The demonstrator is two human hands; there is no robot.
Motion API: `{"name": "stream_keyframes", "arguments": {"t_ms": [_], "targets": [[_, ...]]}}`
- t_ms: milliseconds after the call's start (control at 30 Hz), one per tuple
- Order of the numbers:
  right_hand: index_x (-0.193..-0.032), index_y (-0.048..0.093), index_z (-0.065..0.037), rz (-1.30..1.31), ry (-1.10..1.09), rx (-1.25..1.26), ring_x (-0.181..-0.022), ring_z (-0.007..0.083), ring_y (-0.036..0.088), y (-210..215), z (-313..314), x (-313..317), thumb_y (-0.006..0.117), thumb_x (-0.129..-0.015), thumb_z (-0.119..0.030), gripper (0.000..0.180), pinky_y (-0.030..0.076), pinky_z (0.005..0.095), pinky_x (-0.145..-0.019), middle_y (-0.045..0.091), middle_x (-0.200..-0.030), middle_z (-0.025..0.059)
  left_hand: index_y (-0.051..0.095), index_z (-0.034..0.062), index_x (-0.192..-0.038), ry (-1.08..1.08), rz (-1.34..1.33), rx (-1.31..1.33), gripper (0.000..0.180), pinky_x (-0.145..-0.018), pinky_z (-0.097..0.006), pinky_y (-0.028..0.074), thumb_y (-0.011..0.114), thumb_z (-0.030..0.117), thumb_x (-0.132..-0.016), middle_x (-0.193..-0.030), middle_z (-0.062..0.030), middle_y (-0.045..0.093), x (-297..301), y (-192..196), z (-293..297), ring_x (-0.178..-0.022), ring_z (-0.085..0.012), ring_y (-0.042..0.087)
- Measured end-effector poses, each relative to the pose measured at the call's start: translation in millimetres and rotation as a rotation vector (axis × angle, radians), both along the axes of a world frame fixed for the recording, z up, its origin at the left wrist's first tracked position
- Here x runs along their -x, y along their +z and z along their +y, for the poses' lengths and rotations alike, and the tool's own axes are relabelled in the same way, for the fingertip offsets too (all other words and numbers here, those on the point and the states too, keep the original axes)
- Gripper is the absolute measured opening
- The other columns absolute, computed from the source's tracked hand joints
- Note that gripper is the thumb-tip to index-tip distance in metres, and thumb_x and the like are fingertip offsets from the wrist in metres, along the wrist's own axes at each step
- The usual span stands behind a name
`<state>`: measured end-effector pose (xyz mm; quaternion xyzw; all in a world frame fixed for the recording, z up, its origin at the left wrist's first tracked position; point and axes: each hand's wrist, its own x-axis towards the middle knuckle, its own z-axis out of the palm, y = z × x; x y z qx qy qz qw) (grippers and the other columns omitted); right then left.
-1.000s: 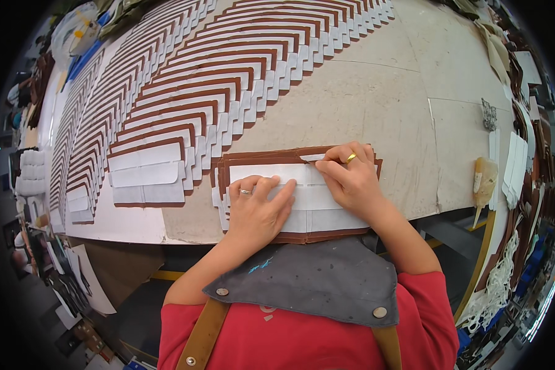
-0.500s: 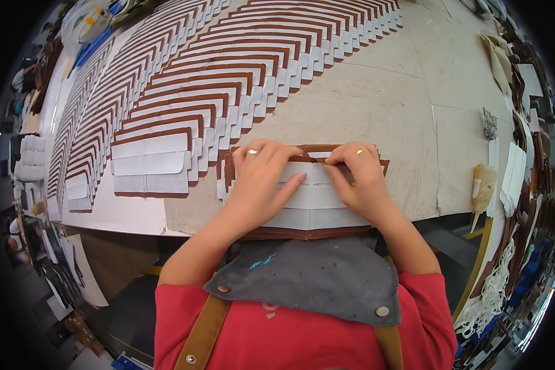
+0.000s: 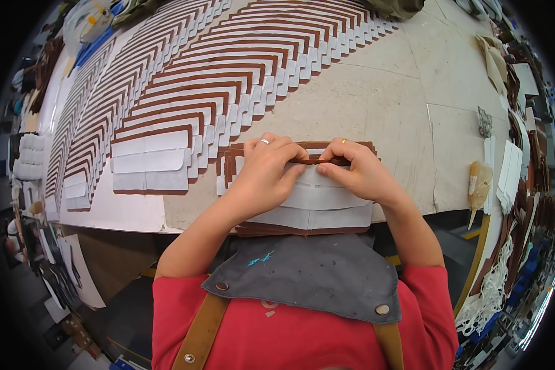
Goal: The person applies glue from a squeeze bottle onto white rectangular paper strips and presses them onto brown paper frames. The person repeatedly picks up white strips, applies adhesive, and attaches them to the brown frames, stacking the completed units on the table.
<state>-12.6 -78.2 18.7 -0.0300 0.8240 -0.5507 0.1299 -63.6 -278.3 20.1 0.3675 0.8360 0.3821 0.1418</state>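
Note:
In front of me at the table's near edge lies a white panel with a brown, leather-like edge [image 3: 311,198], on top of a stack of similar brown pieces [image 3: 302,232]. My left hand [image 3: 266,169] is closed on the panel's far brown edge, thumb and fingertips pinching it left of the middle. A little to the right, my right hand [image 3: 362,174] pinches the same edge. Between the two hands, the brown edge looks folded or raised. Both hands hide the panel's upper corners.
Overlapping rows of brown-edged white panels [image 3: 151,161] fan across the table [image 3: 376,105] to the left and far side. At the right are a pale bottle with a narrow tip [image 3: 480,185], white strips [image 3: 510,169] and white cord [image 3: 490,290]. Olive cloth [image 3: 396,6] shows at the top.
My fingertips have shifted along the brown edge, and my right thumb now presses against it. The panel's edge looks more pinched. Olive cloth has come into view at the far edge.

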Motion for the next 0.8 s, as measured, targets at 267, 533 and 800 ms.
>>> {"name": "stream_keyframes", "arguments": {"t_ms": [267, 533, 800], "targets": [[-0.082, 0.058, 0.0, 0.239, -0.07, -0.204, -0.075, 0.0288, 0.058, -17, -11, 1, 0.063, -0.08, -0.013, 0.015, 0.045, 0.0345, -0.071, 0.061, -0.077, 0.0125, 0.053, 0.0078, -0.115, 0.05, 0.461, 0.12, 0.038, -0.101, -0.044, 0.024, 0.062, 0.011, -0.079, -0.122, -0.008, 0.05, -23, -15, -8, -0.115, -0.023, 0.045], [-0.091, 0.056, -0.004, 0.478, -0.118, -0.564, -0.075, 0.0233, 0.06, -38, -13, -8, 0.064, -0.082, -0.019, 0.019, 0.039, 0.0335, -0.071, 0.063, -0.08, 0.0084, 0.026, 0.0019, -0.141, 0.01, 0.301, 0.404, 0.068, -0.112, -0.046, 0.01, 0.051, 0.037, -0.088, -0.149, -0.0158, 0.02, -43, -32, -47, -0.139, -0.0285, 0.016], [-0.087, 0.057, -0.006, 0.498, -0.116, -0.445, -0.078, 0.022, 0.056, -31, -7, -11, 0.06, -0.082, -0.01, 0.007, 0.038, 0.0336, -0.073, 0.06, -0.079, 0.0056, 0.027, -0.0003, -0.14, 0.259, 0.243, 0.327, 0.059, -0.111, -0.047, 0.009, 0.046, 0.029, -0.092, -0.148, -0.0184, 0.021, -37, -45, -66, -0.138, -0.0297, 0.018]]}}
